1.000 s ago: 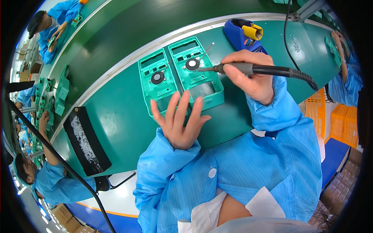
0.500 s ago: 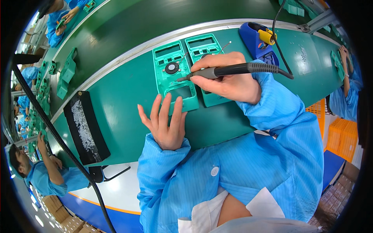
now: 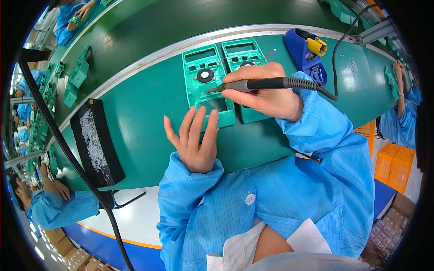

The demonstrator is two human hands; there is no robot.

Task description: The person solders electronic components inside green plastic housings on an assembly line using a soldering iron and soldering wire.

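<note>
My right hand [image 3: 275, 95] grips a soldering iron [image 3: 262, 84] like a pen, its tip pointing left and down into a green plastic housing [image 3: 192, 95]. Whether the tip touches the plastic cannot be made out. Inside this housing is a round black speaker [image 3: 205, 76] with a white centre, and a thin wire rises beside it. My left hand [image 3: 196, 140] has its fingers spread, the fingertips at the housing's near edge. A second green housing [image 3: 254, 116] lies close on the right with a similar speaker, partly covered by my right hand.
A blue iron stand [image 3: 296, 45] with a yellow part is beyond my right hand. On the left, a black tray [image 3: 115, 171] holds small whitish pieces; similar bits [image 3: 354, 67] lie at right. A thick black cable [image 3: 68, 156] crosses the left side. Co-workers sit at both sides.
The view has shifted slightly, putting the housings a little further right in it. The iron's cord has swung right. My hands keep nearly the same pose, the iron still over the left housing.
</note>
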